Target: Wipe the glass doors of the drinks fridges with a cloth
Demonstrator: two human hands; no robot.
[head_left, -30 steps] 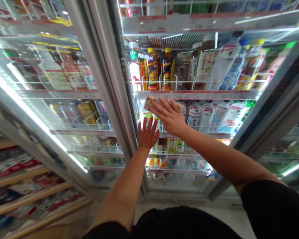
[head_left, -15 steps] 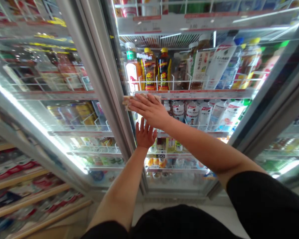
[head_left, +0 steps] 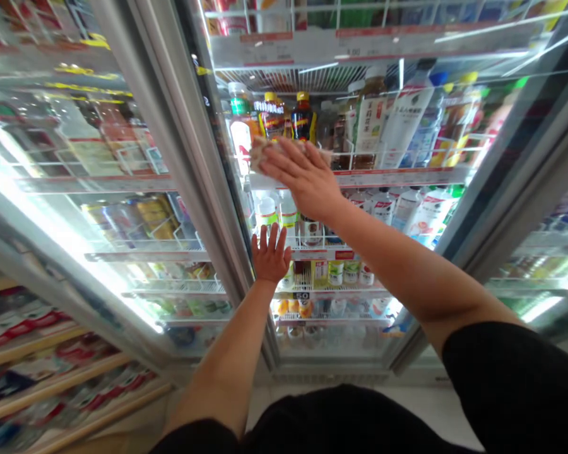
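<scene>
My right hand (head_left: 312, 183) lies with its fingers stretched over a pale, crumpled cloth (head_left: 259, 153), holding it against the glass door (head_left: 331, 348) of a drinks cooler. Most of the cloth is hidden under the fingers; its edges show at the left and beyond the fingertips. Lower and to the left, my left hand (head_left: 271, 255) rests open with spread fingers on or just before the same glass, close to the metal door frame (head_left: 189, 132). Behind the pane, dark bottles with yellow caps (head_left: 303, 116) stand just beyond the right hand.
Shelves of bottles (head_left: 372, 120) fill the cooler behind the glass. Another cooler door with bottles and cans (head_left: 156, 217) is on the left, beside a wooden-edged rack (head_left: 52, 372) of packaged goods. A further frame (head_left: 497, 208) slants along the right.
My right hand and the cloth have moved up and right across the glass, away from the left frame. My left hand stays low, its fingers now clear of the right hand.
</scene>
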